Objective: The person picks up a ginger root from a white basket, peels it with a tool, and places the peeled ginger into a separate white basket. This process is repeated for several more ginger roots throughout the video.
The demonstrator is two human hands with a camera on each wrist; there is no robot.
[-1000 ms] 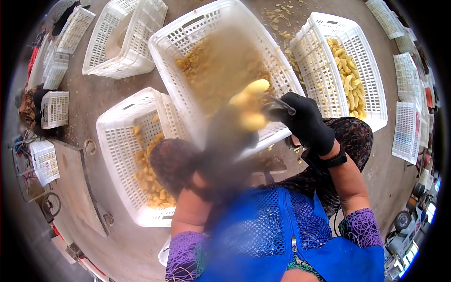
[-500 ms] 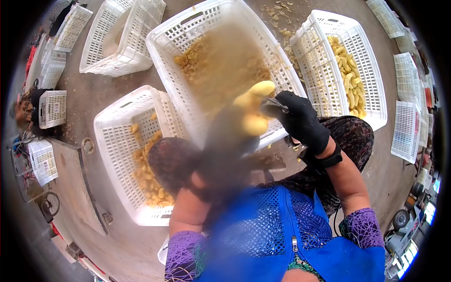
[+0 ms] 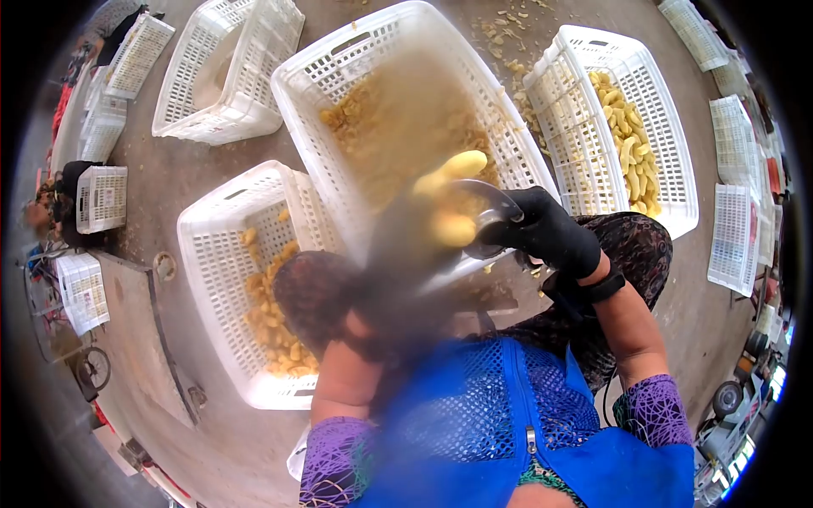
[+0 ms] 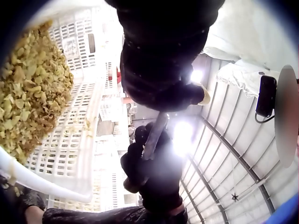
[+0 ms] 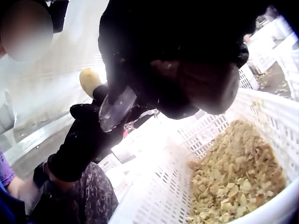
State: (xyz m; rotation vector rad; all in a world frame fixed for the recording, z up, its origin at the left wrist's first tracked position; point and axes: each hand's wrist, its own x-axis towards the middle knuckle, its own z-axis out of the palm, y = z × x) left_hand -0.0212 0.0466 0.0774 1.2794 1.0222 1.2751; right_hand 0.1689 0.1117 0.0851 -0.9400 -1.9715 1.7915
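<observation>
In the head view my left hand (image 3: 406, 245), black-gloved and veiled by a blurry smudge, holds a pale yellow peeled oblong fruit or root (image 3: 464, 164); its exact kind cannot be told. A yellow end (image 5: 89, 81) sticks up beyond the left fingers in the right wrist view. My right hand (image 3: 555, 233), also gloved in black, grips a knife with a shiny blade (image 5: 117, 109) and a brown handle (image 5: 210, 88). The blade overlaps the yellow piece in the head view. Both hands are over the near edge of a large white crate (image 3: 313, 76) containing peelings (image 5: 233, 177).
At right a white crate (image 3: 660, 110) holds yellow curved pieces (image 3: 631, 144). At left another crate (image 3: 207, 245) has more yellow pieces (image 3: 275, 322). An upright crate (image 3: 246, 76) stands farther back. Loose peelings (image 3: 508, 34) litter the floor, and my patterned knees flank the near crate edge.
The right hand has lowered slightly and turned, so more of the blade now shows against the yellow piece. The left hand keeps its hold, in nearly the same place.
</observation>
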